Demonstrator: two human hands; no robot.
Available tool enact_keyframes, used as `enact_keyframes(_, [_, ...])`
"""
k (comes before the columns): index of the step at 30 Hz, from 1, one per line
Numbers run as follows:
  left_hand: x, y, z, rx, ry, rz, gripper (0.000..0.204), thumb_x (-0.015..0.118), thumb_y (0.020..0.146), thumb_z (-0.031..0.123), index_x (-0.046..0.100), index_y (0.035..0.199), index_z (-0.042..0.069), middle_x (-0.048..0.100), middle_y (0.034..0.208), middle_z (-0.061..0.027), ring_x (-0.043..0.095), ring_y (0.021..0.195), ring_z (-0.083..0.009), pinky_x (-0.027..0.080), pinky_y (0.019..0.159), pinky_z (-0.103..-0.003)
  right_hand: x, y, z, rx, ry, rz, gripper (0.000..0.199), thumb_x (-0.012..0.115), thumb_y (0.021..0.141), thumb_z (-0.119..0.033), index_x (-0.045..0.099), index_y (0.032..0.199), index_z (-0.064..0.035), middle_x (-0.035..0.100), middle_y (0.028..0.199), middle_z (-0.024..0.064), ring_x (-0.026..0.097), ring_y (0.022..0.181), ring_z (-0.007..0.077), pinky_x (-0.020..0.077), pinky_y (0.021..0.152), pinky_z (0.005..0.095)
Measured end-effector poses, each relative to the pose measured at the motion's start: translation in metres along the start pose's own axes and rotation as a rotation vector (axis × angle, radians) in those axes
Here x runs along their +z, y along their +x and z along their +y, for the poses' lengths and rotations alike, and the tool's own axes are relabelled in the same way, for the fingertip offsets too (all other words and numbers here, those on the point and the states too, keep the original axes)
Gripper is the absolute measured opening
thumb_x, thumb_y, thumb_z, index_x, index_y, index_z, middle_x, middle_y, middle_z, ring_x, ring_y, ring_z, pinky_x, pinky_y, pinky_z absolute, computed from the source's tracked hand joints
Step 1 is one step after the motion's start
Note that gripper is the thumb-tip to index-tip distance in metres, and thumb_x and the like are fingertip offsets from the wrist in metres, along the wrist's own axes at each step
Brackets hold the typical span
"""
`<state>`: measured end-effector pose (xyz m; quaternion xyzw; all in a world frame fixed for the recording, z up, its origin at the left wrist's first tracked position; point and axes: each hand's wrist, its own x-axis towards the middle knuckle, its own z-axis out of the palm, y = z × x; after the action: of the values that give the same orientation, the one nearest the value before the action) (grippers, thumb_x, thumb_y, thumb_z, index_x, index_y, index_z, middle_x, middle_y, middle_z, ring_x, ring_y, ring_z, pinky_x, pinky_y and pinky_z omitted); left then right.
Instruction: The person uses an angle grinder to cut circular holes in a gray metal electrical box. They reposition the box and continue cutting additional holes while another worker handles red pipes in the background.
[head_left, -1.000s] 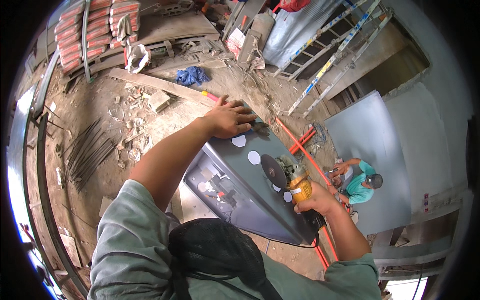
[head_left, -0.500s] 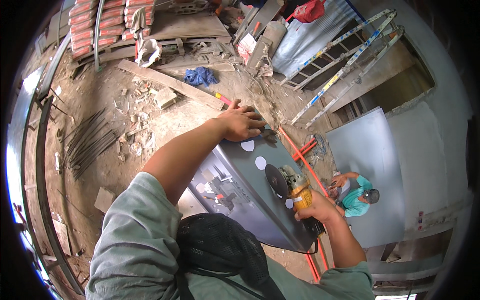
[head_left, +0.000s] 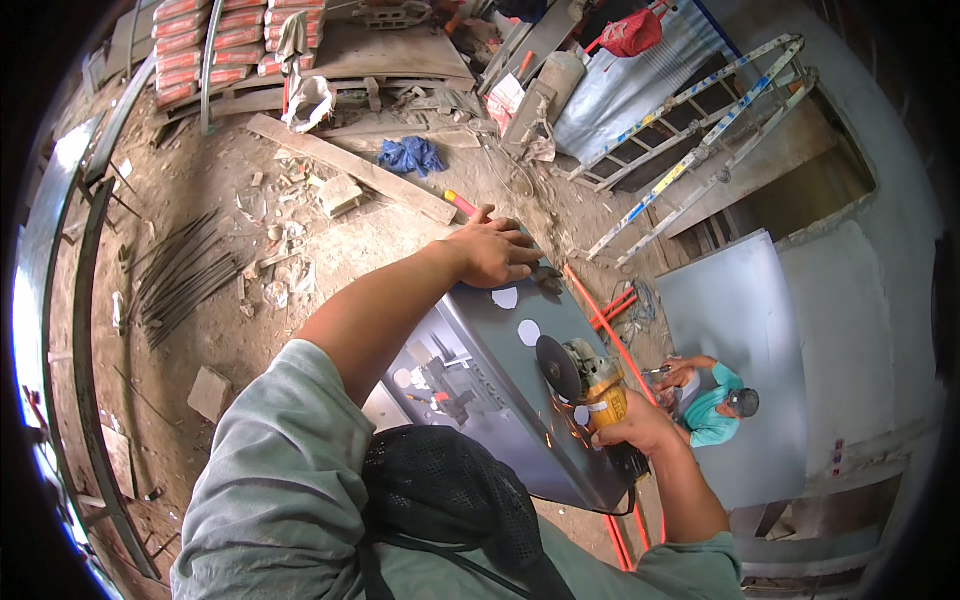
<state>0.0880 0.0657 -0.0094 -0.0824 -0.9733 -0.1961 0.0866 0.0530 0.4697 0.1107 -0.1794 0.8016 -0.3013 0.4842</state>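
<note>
A grey sheet-metal box (head_left: 505, 355) lies before me, with several round holes (head_left: 528, 333) along its upper face. My left hand (head_left: 495, 250) lies on its far end, fingers stretched out over the edge. In my right hand (head_left: 638, 424) is a yellow angle grinder (head_left: 604, 396), gripped around its body. The grinder's dark disc (head_left: 558, 370) is over the upper face near the holes. Orange sparks (head_left: 568, 422) fly beside the tool, toward the near end. Exactly where the disc meets the metal is hidden. Inside the box's open side several small loose items (head_left: 440, 385) show.
A co-worker (head_left: 715, 410) in a teal shirt sits to the right, by a large grey sheet (head_left: 740, 300). Orange bars (head_left: 612, 320) lie between us. A ladder (head_left: 700, 150) leans far right. Thin rods (head_left: 180, 285) and a plank (head_left: 350, 168) lie on the left.
Sparks now show beside the grinder; none showed before. The whole view has shifted slightly, and both hands keep their places on the box and the tool.
</note>
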Motion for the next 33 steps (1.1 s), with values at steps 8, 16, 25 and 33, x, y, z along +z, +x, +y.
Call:
enact_keyframes(8, [-0.003,-0.001,0.001,0.001,-0.011,0.001,0.058,0.048,0.112,0.055,0.057,0.164,0.031,0.052,0.170,-0.0035,0.035,0.164,-0.0281,0.014,0.132,-0.070,-0.005,0.003,0.012,-0.016,0.009,0.003,0.071,0.088,0.068,0.003,0.065,0.135,-0.0041,0.072,0.112,0.0027,0.070,0.100,0.0148,0.0572,0.090,0.0342])
enact_keyframes(16, [-0.001,-0.002,0.001,0.007,-0.005,0.003,0.058,0.048,0.112,0.055,0.056,0.164,0.031,0.053,0.170,-0.0042,0.034,0.165,-0.0285,0.013,0.132,-0.070,0.001,0.004,0.008,-0.015,-0.092,0.047,0.065,0.088,0.069,0.002,0.068,0.131,-0.0045,0.073,0.109,0.0017,0.070,0.098,0.0152,0.0568,0.087,0.0341])
enact_keyframes(25, [0.007,-0.001,0.000,0.024,0.039,0.013,0.057,0.048,0.112,0.054,0.056,0.164,0.032,0.053,0.169,-0.0039,0.035,0.164,-0.0286,0.014,0.131,-0.072,-0.006,-0.017,0.000,-0.069,0.081,0.046,0.068,0.091,0.068,0.000,0.067,0.131,-0.0019,0.074,0.103,0.0051,0.074,0.094,0.0176,0.0601,0.083,0.0346])
enact_keyframes(33, [-0.003,-0.002,0.001,-0.004,0.022,-0.013,0.056,0.049,0.111,0.051,0.056,0.164,0.034,0.053,0.169,0.0000,0.035,0.163,-0.0273,0.012,0.133,-0.070,-0.035,-0.035,-0.008,-0.083,-0.158,0.083,0.069,0.092,0.071,-0.001,0.063,0.134,-0.0023,0.074,0.103,0.0037,0.072,0.094,0.0157,0.0591,0.083,0.0342])
